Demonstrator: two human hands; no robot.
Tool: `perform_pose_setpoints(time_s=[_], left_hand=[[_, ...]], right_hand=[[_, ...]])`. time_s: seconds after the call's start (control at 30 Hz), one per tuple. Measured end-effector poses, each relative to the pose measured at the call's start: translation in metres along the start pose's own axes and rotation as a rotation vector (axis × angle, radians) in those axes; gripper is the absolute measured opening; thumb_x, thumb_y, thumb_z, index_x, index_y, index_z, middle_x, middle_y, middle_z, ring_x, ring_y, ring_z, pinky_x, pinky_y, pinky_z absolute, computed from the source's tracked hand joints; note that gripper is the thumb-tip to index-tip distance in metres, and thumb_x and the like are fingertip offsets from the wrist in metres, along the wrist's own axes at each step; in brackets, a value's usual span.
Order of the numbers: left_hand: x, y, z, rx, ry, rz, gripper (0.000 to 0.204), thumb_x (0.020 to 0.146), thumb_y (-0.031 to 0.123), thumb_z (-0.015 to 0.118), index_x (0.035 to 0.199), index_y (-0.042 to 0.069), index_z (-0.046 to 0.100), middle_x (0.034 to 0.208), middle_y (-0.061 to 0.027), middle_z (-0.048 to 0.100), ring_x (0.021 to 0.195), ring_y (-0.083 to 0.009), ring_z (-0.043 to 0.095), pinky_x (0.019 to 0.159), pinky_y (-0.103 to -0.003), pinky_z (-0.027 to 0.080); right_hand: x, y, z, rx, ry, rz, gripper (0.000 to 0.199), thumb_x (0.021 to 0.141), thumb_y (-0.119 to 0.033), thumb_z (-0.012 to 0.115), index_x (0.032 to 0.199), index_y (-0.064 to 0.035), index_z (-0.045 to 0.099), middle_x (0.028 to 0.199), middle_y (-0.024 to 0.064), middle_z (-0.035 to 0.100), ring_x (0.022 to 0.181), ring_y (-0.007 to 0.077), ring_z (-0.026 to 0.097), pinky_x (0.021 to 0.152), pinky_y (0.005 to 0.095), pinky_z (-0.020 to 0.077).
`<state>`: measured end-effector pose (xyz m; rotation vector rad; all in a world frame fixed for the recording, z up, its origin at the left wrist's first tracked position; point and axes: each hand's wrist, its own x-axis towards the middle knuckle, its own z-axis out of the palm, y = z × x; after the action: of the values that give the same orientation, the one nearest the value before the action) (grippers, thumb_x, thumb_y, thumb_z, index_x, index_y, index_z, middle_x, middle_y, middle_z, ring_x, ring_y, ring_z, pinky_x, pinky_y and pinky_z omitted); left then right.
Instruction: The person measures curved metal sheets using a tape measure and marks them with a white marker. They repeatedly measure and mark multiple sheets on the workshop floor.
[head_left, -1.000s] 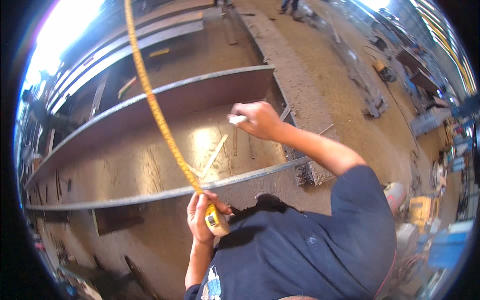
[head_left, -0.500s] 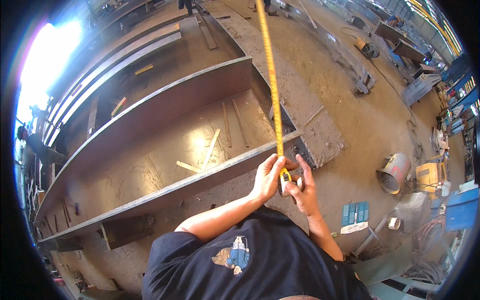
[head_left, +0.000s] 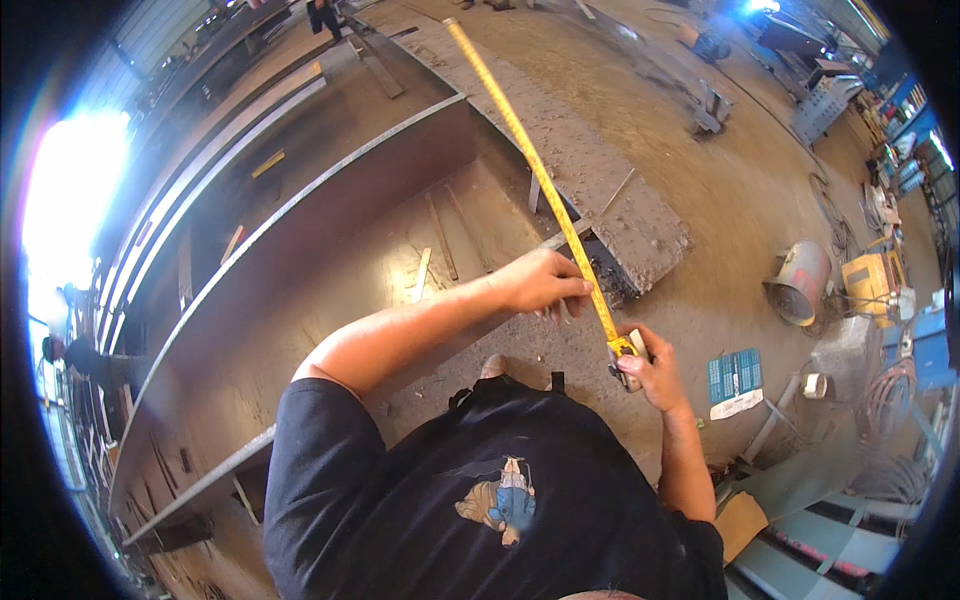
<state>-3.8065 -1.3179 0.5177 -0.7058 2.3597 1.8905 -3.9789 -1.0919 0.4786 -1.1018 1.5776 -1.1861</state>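
Note:
My right hand (head_left: 655, 370) is closed around the yellow and dark case of a tape measure (head_left: 622, 348). Its long yellow blade (head_left: 530, 150) runs up and to the left, the far end sticking out over the floor. My left hand (head_left: 548, 283) is at the blade's left edge, fingers curled, with the fingertips against the blade. Just beyond that hand is the end of a large steel beam (head_left: 300, 190) with raised flanges, lying on its side. Loose thin strips (head_left: 423, 270) rest in its trough.
A dirt-covered steel plate (head_left: 640, 240) lies beyond the beam's end. To the right are a metal drum (head_left: 798, 283), a yellow box-shaped machine (head_left: 872, 282) and a blue-green flat packet (head_left: 735, 380) on the floor. Another person (head_left: 325, 18) stands at the far left.
My right hand has moved right with the tape case, and the blade now slants left. My left hand has come away from the case and sits further up the blade. The view has shifted.

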Motion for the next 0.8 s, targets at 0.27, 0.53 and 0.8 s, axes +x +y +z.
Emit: perform_pose_setpoints(time_s=[0.27,0.53,0.8], left_hand=[[-0.004,-0.029,-0.222,0.268,0.692,0.272,0.035,0.093,0.03,0.064,0.114,0.002,0.071,0.098,-0.0074,0.073,0.088,-0.0152,0.066,0.079,-0.033,0.053],[0.07,-0.147,-0.401,0.287,0.996,0.09,0.04,0.091,0.032,0.065,0.118,0.004,0.071,0.111,-0.0148,0.073,0.103,-0.0249,0.068,0.093,-0.035,0.05],[0.135,-0.163,-0.4,-0.007,0.695,0.076,0.038,0.09,0.019,0.067,0.121,-0.002,0.068,0.108,-0.0122,0.073,0.098,-0.0207,0.07,0.087,-0.033,0.053]], right_hand=[[0.016,-0.029,-0.01,-0.26,0.008,0.178,0.045,0.08,-0.037,0.074,0.107,-0.0017,0.063,0.069,0.0039,0.063,0.061,0.012,0.06,0.058,0.0315,0.0479],[0.033,-0.057,0.005,-0.589,0.063,0.255,0.048,0.077,-0.04,0.076,0.106,-0.0029,0.067,0.071,0.012,0.067,0.065,0.0225,0.067,0.065,0.0374,0.0504],[0.034,-0.052,0.007,-0.791,0.14,0.167,0.044,0.076,-0.028,0.074,0.109,-0.0004,0.065,0.075,0.0158,0.066,0.068,0.0256,0.067,0.066,0.0375,0.0505]])
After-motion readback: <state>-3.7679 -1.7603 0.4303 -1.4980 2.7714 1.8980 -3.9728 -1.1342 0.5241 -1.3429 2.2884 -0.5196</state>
